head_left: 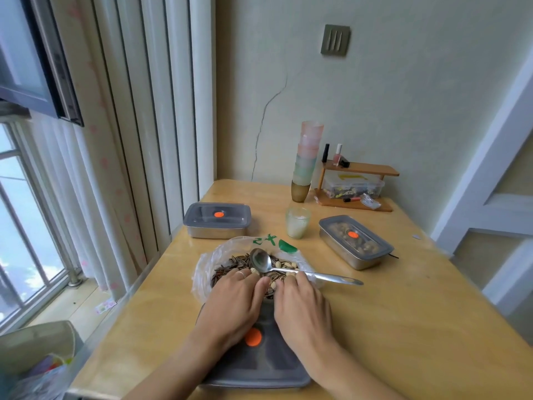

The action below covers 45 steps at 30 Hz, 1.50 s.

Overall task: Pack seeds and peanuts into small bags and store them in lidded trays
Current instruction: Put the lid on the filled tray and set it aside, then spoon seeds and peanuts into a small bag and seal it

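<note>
A steel tray with a grey lid [259, 365] and an orange dot [253, 337] lies at the table's near edge. My left hand [233, 301] and my right hand [302, 307] rest side by side on its lid. Their fingers reach to the lid's far edge and press there. Just beyond the fingertips is an open clear plastic bag [207, 264] of striped seeds and peanuts. A metal spoon [288, 268] lies across the bag with its handle pointing right. Two more lidded trays stand behind: one at the back left [216, 220], and one at the right [354, 241] with contents showing through its lid.
A small glass cup [297, 222] stands between the two far trays. A tall stack of coloured cups [308, 151] and a little wooden shelf [360, 168] with bottles and a box stand against the wall. A window and curtain are on the left.
</note>
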Available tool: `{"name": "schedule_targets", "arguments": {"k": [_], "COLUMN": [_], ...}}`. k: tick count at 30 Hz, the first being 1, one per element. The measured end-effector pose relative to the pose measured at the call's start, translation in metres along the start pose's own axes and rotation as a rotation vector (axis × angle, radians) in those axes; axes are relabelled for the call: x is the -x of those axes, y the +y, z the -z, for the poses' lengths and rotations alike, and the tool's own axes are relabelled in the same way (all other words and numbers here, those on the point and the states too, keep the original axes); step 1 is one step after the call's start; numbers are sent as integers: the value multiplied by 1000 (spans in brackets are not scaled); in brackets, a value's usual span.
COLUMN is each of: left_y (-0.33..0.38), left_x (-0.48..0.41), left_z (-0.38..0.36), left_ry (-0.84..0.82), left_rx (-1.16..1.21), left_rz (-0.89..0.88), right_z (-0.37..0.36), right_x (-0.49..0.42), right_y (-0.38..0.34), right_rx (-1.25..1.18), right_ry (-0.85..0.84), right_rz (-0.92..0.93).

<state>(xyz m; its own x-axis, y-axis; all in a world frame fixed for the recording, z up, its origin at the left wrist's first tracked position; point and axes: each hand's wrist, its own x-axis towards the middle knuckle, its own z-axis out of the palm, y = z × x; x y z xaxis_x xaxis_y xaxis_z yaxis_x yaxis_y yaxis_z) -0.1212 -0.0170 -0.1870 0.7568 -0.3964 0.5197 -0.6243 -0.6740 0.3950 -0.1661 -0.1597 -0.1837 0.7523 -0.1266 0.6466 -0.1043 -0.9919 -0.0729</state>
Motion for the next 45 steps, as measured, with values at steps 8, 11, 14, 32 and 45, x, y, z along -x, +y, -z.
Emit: {"name": "schedule_targets", "arguments": {"k": [8,11,14,32,45], "left_y": [-1,0,-2,-10,-12], "left_x": [0,1,2,-24,-12], "left_z": [-2,0,0,66,37], "left_ry": [-8,-2,10,-521,-306], "left_rx": [16,14,6,706,457], "left_rz": [-30,-34,-22,442,265], "right_z": [-3,-2,-1,56,-5], "right_x": [-3,-2,-2,-89,-125], "right_y": [0,0,1,83,194], "right_rx": [-32,-53,-65,-743,-14], "right_ry": [-63,-61,-38,-283,94], "right_rz": [-17,-36,-20,-385,42]}}
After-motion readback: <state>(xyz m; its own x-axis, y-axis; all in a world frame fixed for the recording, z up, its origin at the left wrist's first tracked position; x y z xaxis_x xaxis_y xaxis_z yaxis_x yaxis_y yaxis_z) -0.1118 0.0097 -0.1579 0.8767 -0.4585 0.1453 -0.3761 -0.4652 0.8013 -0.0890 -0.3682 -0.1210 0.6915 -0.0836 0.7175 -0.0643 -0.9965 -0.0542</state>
